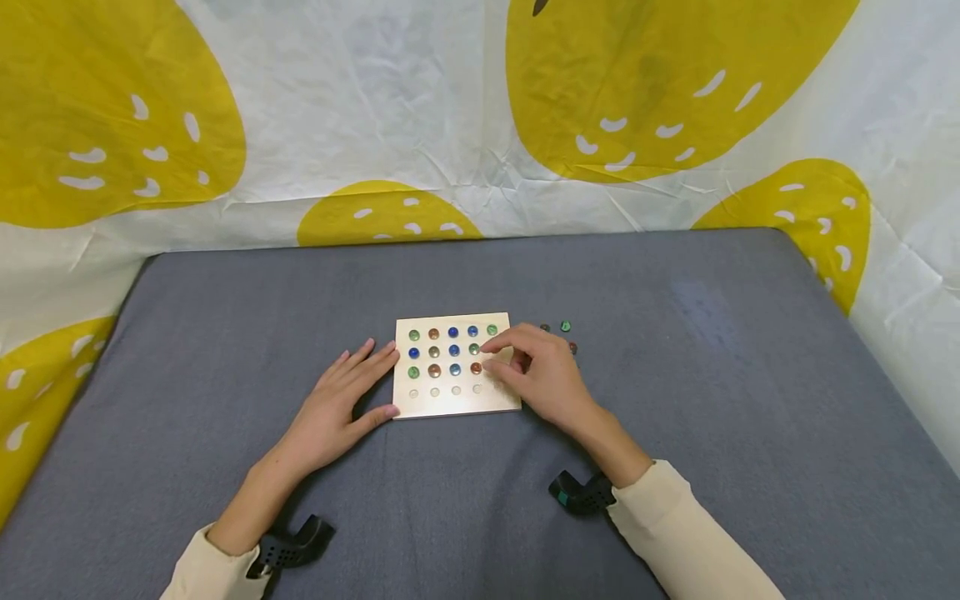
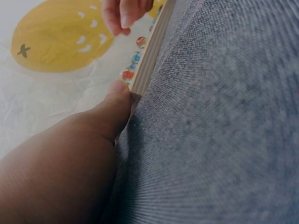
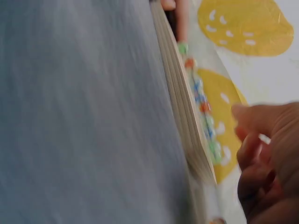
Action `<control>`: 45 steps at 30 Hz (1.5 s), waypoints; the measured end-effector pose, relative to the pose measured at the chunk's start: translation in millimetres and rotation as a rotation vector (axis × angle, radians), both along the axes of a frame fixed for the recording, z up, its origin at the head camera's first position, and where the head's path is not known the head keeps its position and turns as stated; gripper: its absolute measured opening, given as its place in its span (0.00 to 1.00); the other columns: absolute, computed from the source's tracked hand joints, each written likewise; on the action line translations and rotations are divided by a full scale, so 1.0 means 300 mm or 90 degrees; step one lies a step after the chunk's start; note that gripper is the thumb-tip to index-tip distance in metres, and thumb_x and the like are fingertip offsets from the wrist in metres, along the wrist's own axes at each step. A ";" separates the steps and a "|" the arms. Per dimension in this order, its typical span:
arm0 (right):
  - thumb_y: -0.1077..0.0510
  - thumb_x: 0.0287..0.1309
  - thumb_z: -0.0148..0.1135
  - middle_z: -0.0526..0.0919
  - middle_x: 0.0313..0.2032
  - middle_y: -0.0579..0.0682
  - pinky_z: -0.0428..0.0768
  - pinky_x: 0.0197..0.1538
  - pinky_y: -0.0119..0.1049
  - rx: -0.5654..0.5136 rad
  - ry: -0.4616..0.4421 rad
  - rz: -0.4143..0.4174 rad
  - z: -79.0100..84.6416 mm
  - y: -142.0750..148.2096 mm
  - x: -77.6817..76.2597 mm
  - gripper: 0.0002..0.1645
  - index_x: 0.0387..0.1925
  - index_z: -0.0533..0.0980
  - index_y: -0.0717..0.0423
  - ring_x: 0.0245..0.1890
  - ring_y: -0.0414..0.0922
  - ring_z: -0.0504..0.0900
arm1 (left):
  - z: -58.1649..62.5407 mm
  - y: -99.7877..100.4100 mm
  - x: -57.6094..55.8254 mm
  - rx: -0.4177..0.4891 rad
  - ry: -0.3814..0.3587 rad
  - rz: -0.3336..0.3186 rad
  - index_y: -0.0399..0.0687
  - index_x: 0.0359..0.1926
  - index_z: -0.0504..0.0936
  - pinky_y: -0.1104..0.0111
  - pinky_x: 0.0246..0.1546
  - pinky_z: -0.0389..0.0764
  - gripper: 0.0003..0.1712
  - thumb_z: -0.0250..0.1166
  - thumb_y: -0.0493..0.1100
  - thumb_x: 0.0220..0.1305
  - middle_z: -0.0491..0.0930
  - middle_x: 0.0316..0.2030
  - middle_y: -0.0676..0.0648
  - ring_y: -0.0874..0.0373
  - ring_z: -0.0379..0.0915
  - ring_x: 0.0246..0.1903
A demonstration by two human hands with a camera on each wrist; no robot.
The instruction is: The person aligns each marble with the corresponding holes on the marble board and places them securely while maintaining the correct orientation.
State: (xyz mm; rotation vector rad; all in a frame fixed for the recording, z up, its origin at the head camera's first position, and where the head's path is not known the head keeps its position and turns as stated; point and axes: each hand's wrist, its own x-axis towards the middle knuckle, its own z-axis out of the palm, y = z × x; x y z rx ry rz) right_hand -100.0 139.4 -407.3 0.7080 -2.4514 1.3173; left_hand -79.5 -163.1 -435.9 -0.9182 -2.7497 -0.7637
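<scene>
The two hands are apart from each other, one on each side of a single wooden board. The left hand (image 1: 330,421) lies with its fingers spread, fingertips and thumb touching the board's left edge, the thumb near its close corner. The right hand (image 1: 547,375) is over the board's right side, fingers bent, its thumb and forefinger slightly parted just beside two marbles.

The board (image 1: 446,406) lies flat between the hands. Thirteen seated marbles (image 1: 453,350) show on it: five in the far row, four in the second and four in the third; the right ends of the second and third rows are hidden by the hand. In the near row four bare hollows (image 1: 456,390) can be seen.

Three loose marbles (image 1: 566,326) lie just past the right hand, to the right of the board.

Farther out are two black wrist cameras (image 1: 581,493), one per wrist, and two cream sleeves (image 1: 675,517). One grey cloth (image 1: 712,400) covers the table; behind it hangs a white curtain (image 1: 390,92) showing five yellow fruits (image 1: 112,108).
</scene>
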 end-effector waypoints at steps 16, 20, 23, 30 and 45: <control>0.56 0.54 0.71 0.79 0.26 0.42 0.69 0.21 0.30 0.008 -0.040 -0.047 0.072 0.188 -0.049 0.08 0.37 0.85 0.51 0.21 0.40 0.71 | -0.002 0.002 0.002 -0.004 0.003 0.002 0.48 0.72 0.61 0.52 0.70 0.45 0.42 0.67 0.52 0.60 0.60 0.70 0.47 0.45 0.47 0.71; 0.58 0.53 0.72 0.80 0.27 0.43 0.69 0.22 0.30 -0.003 -0.044 -0.038 0.063 0.231 -0.065 0.08 0.37 0.85 0.52 0.21 0.40 0.70 | -0.004 0.001 0.004 -0.004 0.002 0.003 0.48 0.72 0.61 0.52 0.70 0.45 0.42 0.67 0.53 0.61 0.60 0.70 0.47 0.45 0.47 0.71; 0.63 0.52 0.71 0.80 0.27 0.47 0.69 0.22 0.30 -0.004 -0.047 -0.019 0.050 0.257 -0.075 0.08 0.37 0.85 0.57 0.21 0.42 0.70 | -0.005 0.001 0.005 -0.004 0.003 0.003 0.49 0.72 0.61 0.52 0.70 0.45 0.42 0.66 0.53 0.61 0.60 0.70 0.47 0.45 0.47 0.70; 0.63 0.51 0.72 0.81 0.28 0.46 0.67 0.22 0.31 0.054 -0.072 -0.007 0.018 0.300 -0.084 0.09 0.37 0.85 0.55 0.20 0.42 0.68 | -0.003 0.001 0.002 0.000 0.000 0.001 0.49 0.72 0.61 0.51 0.70 0.45 0.42 0.67 0.52 0.61 0.60 0.70 0.47 0.46 0.46 0.71; 0.58 0.48 0.74 0.82 0.34 0.39 0.68 0.30 0.33 0.123 -0.074 0.004 -0.016 0.317 -0.097 0.10 0.35 0.86 0.46 0.28 0.41 0.69 | -0.002 0.001 0.000 -0.001 -0.004 0.000 0.49 0.72 0.61 0.51 0.69 0.45 0.42 0.67 0.52 0.61 0.59 0.70 0.47 0.46 0.46 0.71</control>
